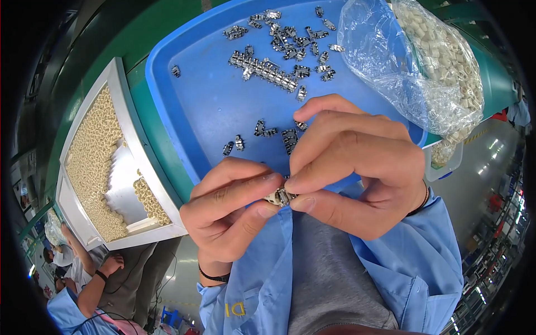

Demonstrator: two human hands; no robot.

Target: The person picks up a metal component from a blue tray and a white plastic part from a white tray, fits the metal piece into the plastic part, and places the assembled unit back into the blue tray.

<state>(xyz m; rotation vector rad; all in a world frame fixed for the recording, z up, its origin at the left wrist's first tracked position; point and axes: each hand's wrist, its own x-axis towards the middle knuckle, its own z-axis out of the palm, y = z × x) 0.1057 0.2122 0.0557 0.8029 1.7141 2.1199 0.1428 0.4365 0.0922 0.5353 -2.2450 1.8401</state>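
The left hand [231, 212] pinches a small cream piece [271, 197], the right hand [357, 170] a shiny silver metal part [284, 196], beside the blue plastic tray [204, 123]; seemingly mid-fitting, so careful alignment comes next.

The green workbench [140, 97] carries a broad blue plastic tray [209, 114], reaching toward its near edge. A white tray [130, 120] stands left of that; toward the workbench's right side, a clear plastic bag [377, 58] laps over the blue rim.
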